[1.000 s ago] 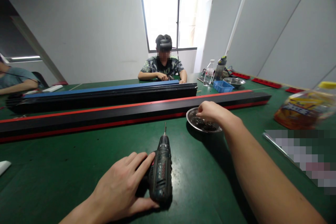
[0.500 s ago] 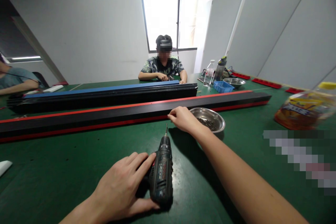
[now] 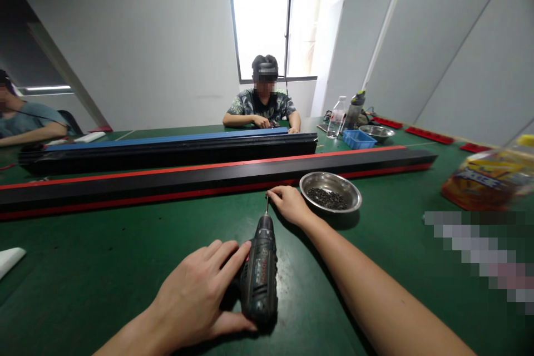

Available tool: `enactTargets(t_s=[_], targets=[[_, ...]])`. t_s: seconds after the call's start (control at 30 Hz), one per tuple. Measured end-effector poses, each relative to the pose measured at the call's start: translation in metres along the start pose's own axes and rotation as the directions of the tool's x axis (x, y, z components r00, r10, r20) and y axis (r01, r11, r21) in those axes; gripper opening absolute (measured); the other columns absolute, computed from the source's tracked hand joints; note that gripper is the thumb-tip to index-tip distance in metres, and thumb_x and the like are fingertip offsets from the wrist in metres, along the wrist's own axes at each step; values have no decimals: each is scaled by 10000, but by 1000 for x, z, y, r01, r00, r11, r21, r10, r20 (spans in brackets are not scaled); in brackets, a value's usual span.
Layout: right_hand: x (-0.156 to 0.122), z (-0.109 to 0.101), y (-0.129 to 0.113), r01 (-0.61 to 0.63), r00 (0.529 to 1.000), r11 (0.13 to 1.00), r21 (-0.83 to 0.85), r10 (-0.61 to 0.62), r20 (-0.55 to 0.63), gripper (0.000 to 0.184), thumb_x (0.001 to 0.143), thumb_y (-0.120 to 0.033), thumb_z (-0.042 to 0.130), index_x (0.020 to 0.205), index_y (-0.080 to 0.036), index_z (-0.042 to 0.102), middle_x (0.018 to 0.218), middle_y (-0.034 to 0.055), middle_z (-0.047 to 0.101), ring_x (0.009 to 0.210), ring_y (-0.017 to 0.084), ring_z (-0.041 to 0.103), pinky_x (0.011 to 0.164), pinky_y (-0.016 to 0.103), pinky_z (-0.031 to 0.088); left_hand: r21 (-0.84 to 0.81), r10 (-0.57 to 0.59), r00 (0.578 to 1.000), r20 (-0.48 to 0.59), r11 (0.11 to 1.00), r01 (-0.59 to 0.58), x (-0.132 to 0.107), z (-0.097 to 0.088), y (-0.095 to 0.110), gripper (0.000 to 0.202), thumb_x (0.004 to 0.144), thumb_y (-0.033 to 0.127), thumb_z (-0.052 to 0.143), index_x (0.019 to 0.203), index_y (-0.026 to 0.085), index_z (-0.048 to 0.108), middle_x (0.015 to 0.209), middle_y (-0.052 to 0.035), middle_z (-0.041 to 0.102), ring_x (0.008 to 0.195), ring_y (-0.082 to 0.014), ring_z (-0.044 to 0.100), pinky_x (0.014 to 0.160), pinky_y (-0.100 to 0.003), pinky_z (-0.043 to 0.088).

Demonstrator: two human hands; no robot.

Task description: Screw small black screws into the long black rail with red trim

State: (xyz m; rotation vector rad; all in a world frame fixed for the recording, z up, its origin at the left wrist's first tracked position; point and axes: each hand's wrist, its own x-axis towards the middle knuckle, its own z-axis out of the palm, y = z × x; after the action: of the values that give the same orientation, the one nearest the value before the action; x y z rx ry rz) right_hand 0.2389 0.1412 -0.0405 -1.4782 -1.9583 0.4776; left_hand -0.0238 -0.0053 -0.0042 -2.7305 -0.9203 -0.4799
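Note:
My left hand (image 3: pixel 196 289) is closed round the grip of a black cordless drill (image 3: pixel 259 281), which points away from me above the green table. A slim metal bit (image 3: pixel 267 206) sticks out of its chuck. At the tip of that bit, my right hand (image 3: pixel 287 203) pinches with thumb and forefinger on what looks like a small dark screw, mostly hidden by the fingers. Just right of this hand stands a steel bowl (image 3: pixel 352 196) with many small dark screws (image 3: pixel 327 198) in it. Behind the hand lies a long black bar with red edges (image 3: pixel 208 176).
Farther back lies a long black and blue bar (image 3: pixel 175 150), with a person (image 3: pixel 262 103) seated behind it. Another person (image 3: pixel 31 119) sits at far left. A blue basket (image 3: pixel 359 139), a water bottle (image 3: pixel 336 118) and a blurred yellow-capped jug (image 3: pixel 486 181) stand at right.
My right hand has moved down and toward me, from beside the bowl's near left rim to the drill bit's tip. The drill stays in my left hand. The view has shifted slightly.

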Motion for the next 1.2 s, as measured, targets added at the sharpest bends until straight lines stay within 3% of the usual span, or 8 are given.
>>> enactTargets(t_s=[0.37,0.7,0.87,1.0,1.2], targets=[[1,-2,2,6,999,999,39,-8,48,305,1029,-308,573,1073,-200,855,1085,86,830,982,235,764,871,284,509,1,-19,999,37,1000,19,0,2,1,1004,850,883,590,1487,110,516,1247,-179,712,997,-316,705,816,-423,592],[0,-5,-4,-47,998,995,90,42,55,359,980,-287,533,989,-147,864,779,58,783,742,192,704,728,267,473,0,-34,998,61,999,34,-2,1,1,1005,852,888,580,1493,116,515,1266,-180,710,1013,-320,702,834,-433,590],[0,-3,-2,-74,996,965,250,83,-23,400,1001,-338,498,1047,-152,850,911,75,813,743,181,698,730,265,502,-15,-47,997,56,999,48,-1,1,1,1007,839,889,599,1494,129,517,1265,-168,714,999,-310,701,833,-424,586],[1,0,2,-96,995,906,413,89,36,406,988,-417,544,1054,-147,840,984,78,817,586,133,621,618,251,488,-5,-44,997,58,999,44,1,0,1,1008,842,899,579,1480,119,527,1255,-174,715,989,-315,703,811,-426,587],[5,4,7,-121,993,887,445,113,43,356,963,-400,605,1008,-137,840,989,90,818,581,128,628,613,246,501,1,-64,996,57,998,64,1,1,2,989,841,894,590,1492,152,522,1264,-158,714,999,-310,698,822,-420,581]])
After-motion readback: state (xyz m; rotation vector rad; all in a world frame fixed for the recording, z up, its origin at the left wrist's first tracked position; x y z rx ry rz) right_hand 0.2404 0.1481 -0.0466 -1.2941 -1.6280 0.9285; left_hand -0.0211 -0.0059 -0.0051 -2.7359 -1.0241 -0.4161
